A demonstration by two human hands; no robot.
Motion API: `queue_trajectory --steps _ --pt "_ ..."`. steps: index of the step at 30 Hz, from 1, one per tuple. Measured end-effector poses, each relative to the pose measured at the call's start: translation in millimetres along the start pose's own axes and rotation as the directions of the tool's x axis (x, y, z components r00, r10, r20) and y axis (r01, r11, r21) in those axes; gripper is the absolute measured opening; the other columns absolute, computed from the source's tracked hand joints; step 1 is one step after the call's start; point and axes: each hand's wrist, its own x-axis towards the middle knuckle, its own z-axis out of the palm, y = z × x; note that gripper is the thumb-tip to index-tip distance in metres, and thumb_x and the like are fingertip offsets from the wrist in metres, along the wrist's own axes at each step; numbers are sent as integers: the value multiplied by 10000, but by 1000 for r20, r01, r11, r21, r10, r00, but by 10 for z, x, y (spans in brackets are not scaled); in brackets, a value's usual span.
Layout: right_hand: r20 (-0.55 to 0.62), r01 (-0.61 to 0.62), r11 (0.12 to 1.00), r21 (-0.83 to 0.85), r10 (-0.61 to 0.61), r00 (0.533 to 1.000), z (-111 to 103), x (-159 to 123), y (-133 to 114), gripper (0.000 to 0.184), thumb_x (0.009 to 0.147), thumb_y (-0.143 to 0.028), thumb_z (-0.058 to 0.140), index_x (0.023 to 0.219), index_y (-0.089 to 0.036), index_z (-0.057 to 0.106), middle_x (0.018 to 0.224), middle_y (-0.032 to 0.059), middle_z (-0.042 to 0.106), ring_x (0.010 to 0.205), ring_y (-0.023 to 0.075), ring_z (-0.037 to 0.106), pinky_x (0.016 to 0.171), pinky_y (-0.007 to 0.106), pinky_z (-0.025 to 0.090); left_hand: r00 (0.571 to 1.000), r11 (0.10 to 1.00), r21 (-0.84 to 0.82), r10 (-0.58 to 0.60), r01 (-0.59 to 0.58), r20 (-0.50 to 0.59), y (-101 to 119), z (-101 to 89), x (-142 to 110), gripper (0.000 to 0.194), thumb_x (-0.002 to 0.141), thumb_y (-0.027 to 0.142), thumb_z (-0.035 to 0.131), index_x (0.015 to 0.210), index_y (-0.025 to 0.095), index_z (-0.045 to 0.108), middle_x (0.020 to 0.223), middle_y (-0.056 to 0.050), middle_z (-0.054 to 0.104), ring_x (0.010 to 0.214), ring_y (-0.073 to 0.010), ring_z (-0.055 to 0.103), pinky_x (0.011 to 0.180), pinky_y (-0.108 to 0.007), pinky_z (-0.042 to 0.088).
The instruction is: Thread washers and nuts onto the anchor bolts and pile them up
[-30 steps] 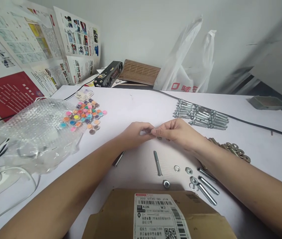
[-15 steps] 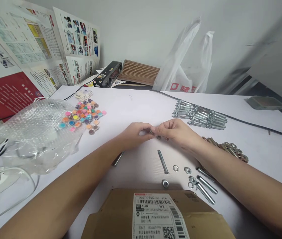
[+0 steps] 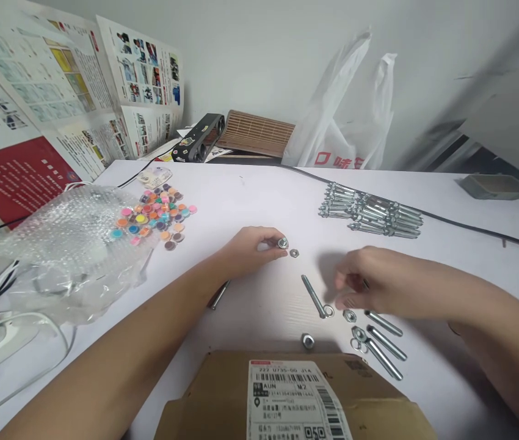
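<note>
Head view: our left hand (image 3: 254,249) pinches a metal fastener (image 3: 283,243), our right hand (image 3: 362,282) hovers free

Our left grip is clenched on the fastener between thumb and forefinger, around the middle of the tabletop (image 3: 250,195), well in from its edges. Our right grip looks released: blurred, its fingers curl apart from the thumb over the tabletop's right half, with nothing visible between their tips.

To work well here, we would keep the left pinch firm and the fastener's exposed end unhidden, so whatever meets it can sit square. We judge that thin flat parts lift more easily if we tip up one rim first. A small nut (image 3: 294,253) lies just beside the left fingertips, toward the right edge; we should avoid nudging it.

The fastener is bright metal, a stubby tip ringed by a flat collar. Nearer the near edge, a slim round bolt (image 3: 313,296) slants toward a flat washer (image 3: 329,311); whether they touch, we cannot tell. A six-sided nut (image 3: 350,316) sits just right of them. The matte brown cardboard box (image 3: 216,382) hides part of the near edge. Toward the far right corner, silvery anchors (image 3: 372,211) form a ridged stack; toward the left edge, glossy bubble wrap (image 3: 71,226) crinkles beside coloured discs (image 3: 141,219).
</note>
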Motion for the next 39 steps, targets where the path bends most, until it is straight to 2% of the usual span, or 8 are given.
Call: queue_trajectory --steps 5,12,17,20,26,32,36,39 --pt "-85 -93 949 -301 71 994 166 -132 -23 439 824 -451 584 494 -201 438 434 6 458 403 119 347 422 294 220 1000 1000 9 -3 3 3 7 -8 -1 154 837 300 603 915 190 678 956 7 694 902 -139 615 845 -251 439" --pt "-45 -117 951 -286 109 993 238 -110 -38 377 728 -206 584 485 -182 297 427 -27 344 406 91 262 417 287 171 1000 1000 5 -9 9 10 3 -7 -5 168 836 322 602 910 188 672 956 0 691 905 -149 610 859 -263 434" --pt "-77 -1 985 -172 -12 997 84 -69 -85 197 796 -247 564 608 -205 523 520 -24 494 452 99 370 436 273 248 1000 1000 2 -1 1 9 5 -3 -7 178 834 328 602 913 185 673 957 -5 688 907 -154 604 863 -271 434" --pt "-197 83 994 -67 -94 976 -56 70 -209 150 816 -351 599 747 -222 636 644 -16 605 537 114 485 508 265 360 1000 1000 0 11 -11 5 6 4 -10 190 835 337 602 919 183 676 948 -6 685 903 -156 599 862 -273 430" --pt "-519 240 971 6 -202 831 -69 454 -364 123 792 -301 634 828 -199 692 822 22 696 783 175 627 721 299 449 999 1000 9 30 -30 19 -10 15 -4 203 855 318 548 932 184 680 944 1 688 894 -159 600 832 -271 433" --pt "-582 354 929 -110 -349 735 24 555 -319 177 831 -265 621 961 -197 719 931 41 707 858 169 627 786 306 466 999 996 82 28 -26 -23 -40 34 -4 205 844 348 555 783 173 646 849 6 660 885 -170 590 824 -283 435" --pt "-573 303 949 -88 -297 763 29 561 -304 173 814 -304 654 946 -199 693 924 34 693 877 177 615 782 314 464 998 996 70 55 -54 -17 -45 31 -6 211 862 355 549 811 178 652 836 9 651 843 -155 580 784 -261 431" --pt "-565 290 953 -90 -288 773 36 561 -282 351 803 -381 675 1100 -197 651 977 50 681 928 201 602 827 349 454 997 996 50 75 -75 5 -28 21 -9 168 863 303 551 867 182 668 895 8 668 834 -147 582 777 -250 433"
